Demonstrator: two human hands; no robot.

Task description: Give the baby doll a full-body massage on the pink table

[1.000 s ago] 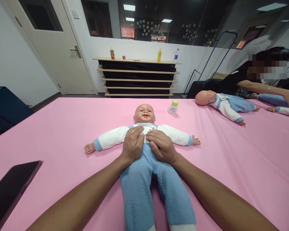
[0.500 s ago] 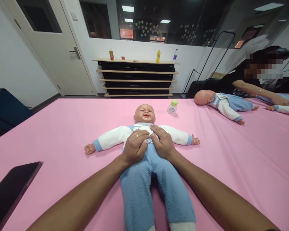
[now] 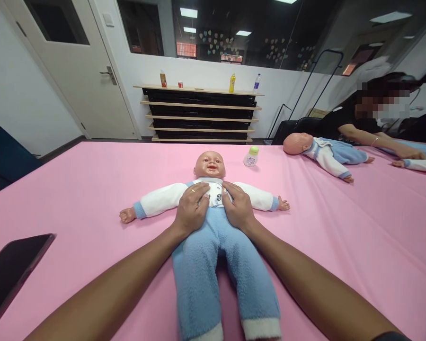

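Observation:
A baby doll (image 3: 218, 237) in a blue and white fleece outfit lies on its back, arms spread and head away from me. My left hand (image 3: 193, 206) rests flat on the left side of its chest, a ring on one finger. On the other side of the chest lies my right hand (image 3: 237, 204), its fingers stretched toward the doll's shoulder. Between the two hands a printed face on the white top shows. Both hands touch the clothing without gripping it.
A pink sheet (image 3: 92, 189) covers the table. A dark phone (image 3: 16, 270) lies at the left. Beyond the doll stands a small bottle with a green cap (image 3: 251, 157). At the right, another doll (image 3: 326, 151) lies near a co-worker (image 3: 362, 123), whose hand touches a further doll.
My hands have moved apart sideways across the doll's chest, uncovering more of the printed face. The view has shifted slightly. The co-worker's arm has shifted a little.

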